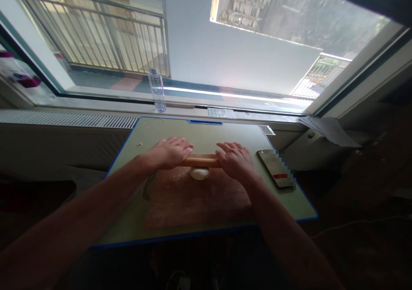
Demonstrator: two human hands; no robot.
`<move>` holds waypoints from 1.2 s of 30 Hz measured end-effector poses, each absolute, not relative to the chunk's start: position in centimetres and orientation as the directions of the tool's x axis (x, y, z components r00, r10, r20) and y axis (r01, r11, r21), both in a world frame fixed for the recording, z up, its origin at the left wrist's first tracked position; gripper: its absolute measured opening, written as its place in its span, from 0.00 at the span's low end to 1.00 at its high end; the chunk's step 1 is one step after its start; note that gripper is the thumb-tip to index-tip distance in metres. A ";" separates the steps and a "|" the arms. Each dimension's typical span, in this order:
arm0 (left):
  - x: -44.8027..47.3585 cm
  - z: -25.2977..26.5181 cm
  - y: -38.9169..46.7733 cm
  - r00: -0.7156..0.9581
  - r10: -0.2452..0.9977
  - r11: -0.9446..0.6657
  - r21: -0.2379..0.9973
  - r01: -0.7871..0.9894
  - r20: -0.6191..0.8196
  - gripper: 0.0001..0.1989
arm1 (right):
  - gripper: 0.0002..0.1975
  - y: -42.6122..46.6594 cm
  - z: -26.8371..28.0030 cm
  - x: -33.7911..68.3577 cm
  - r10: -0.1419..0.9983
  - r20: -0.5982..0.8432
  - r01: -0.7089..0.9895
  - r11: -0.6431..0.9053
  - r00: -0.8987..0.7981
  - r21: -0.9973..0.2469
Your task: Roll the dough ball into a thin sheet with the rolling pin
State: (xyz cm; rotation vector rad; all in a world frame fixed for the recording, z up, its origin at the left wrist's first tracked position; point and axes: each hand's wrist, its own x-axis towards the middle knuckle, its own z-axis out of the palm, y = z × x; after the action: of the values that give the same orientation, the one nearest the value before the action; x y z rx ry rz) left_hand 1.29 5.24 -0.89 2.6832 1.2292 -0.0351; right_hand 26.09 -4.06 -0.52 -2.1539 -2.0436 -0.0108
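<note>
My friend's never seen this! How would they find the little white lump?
Find the green tabletop with the blue edge, then the brown wooden board on it. Look at the near side of the rolling pin, between the two forearms. The white lump is small and rounded, much paler than the pin and the board.
</note>
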 end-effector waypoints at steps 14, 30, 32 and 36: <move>0.8 -1.0 1.4 0.401 0.916 -0.399 0.126 0.908 0.007 0.29 | 0.23 -5.1 -0.1 25.6 0.977 0.211 0.979 0.045 -0.002 -0.199; 0.6 -1.7 0.1 0.298 0.952 -0.305 0.191 0.933 0.063 0.31 | 0.21 -7.4 0.0 25.1 0.956 0.293 0.994 0.029 0.003 -0.107; 0.8 -1.4 -0.8 0.306 0.948 -0.317 0.195 0.928 0.081 0.31 | 0.20 -8.1 -0.3 25.0 0.952 0.305 0.993 0.013 0.023 -0.114; 1.2 -1.0 -2.9 0.317 0.936 -0.341 0.168 0.925 0.155 0.29 | 0.20 -9.4 -0.6 24.6 0.951 0.305 0.992 -0.011 0.049 -0.123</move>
State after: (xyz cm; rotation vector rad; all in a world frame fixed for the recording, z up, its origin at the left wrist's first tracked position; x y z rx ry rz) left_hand 1.24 -2.90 -0.96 2.5100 1.7744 0.3475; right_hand 24.62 -9.35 -0.63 -2.0309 -1.9691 -0.1945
